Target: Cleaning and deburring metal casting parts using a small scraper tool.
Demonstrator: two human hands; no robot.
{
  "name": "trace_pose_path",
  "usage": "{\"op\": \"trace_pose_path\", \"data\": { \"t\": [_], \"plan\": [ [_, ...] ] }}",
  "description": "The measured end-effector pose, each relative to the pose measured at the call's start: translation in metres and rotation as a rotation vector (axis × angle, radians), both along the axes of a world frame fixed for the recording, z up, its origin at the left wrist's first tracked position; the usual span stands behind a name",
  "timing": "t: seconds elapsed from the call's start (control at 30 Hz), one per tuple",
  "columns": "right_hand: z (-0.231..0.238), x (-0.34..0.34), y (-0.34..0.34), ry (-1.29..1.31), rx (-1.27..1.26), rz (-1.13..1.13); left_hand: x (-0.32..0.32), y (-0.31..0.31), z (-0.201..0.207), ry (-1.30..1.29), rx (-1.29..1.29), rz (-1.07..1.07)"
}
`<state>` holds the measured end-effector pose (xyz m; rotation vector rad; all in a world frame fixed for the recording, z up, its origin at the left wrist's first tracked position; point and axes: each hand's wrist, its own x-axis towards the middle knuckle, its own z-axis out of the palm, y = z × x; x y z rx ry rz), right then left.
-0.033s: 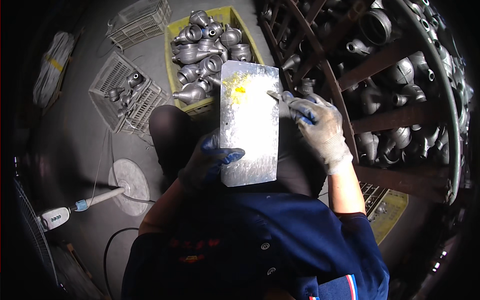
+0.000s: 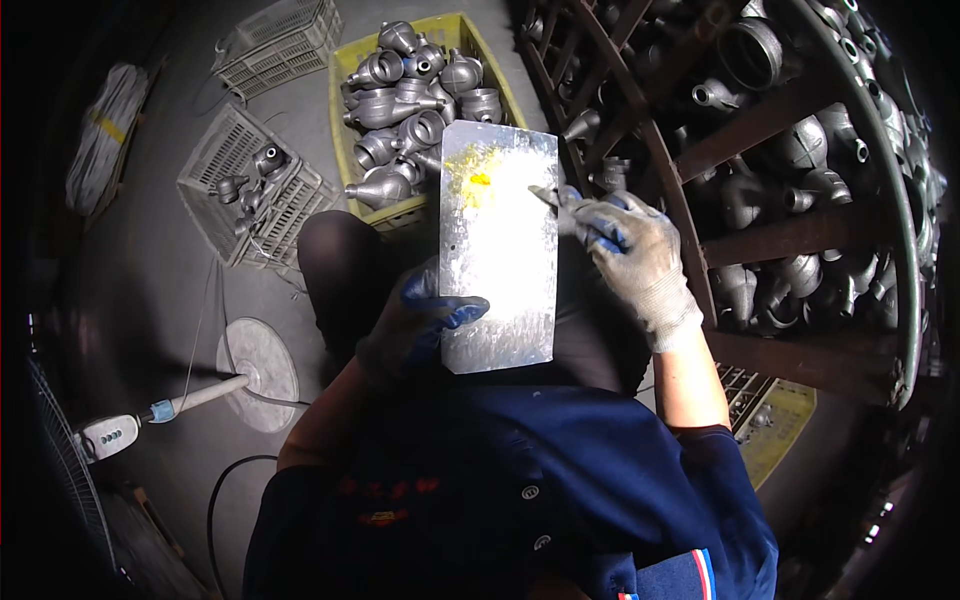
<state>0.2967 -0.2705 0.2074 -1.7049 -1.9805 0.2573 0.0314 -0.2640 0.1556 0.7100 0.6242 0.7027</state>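
Note:
A flat metal plate [image 2: 520,275] lies bright under the light over my lap, with a yellow smear [image 2: 478,180] near its upper left. Its lower left edge is in my left hand [image 2: 425,310], which wears a blue-coated glove; the thumb rests on top and the other fingers are mostly hidden. At the plate's right edge, my right hand [image 2: 640,250], in a pale, dirty glove with blue fingers, is closed around a narrow-bladed metal tool [image 2: 548,194]. The tip of that blade overlaps the plate; whether it touches cannot be told.
Beyond the plate stands a yellow crate [image 2: 345,150] full of grey metal castings [image 2: 400,105]. A grey crate [image 2: 205,180] with a few castings is left of it, another crate [image 2: 285,45] behind. On the right, a metal rack [image 2: 690,210] holds many castings. A fan [image 2: 110,437] stands at left.
My right hand has shifted very slightly left, and the tool's blade tip with it. The plate and my left hand stay where they were.

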Motion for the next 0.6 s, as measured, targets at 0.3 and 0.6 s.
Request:
{"op": "trace_pose_path", "data": {
  "t": [0.3,0.6],
  "plan": [
    [0.001,0.002,0.0,0.095,-0.037,0.059,-0.001,0.0,-0.002,0.058,0.03,-0.005],
    [0.001,0.006,-0.002,0.016,-0.042,0.025,0.002,0.002,0.004,0.07,0.019,-0.024]
  ]
}}
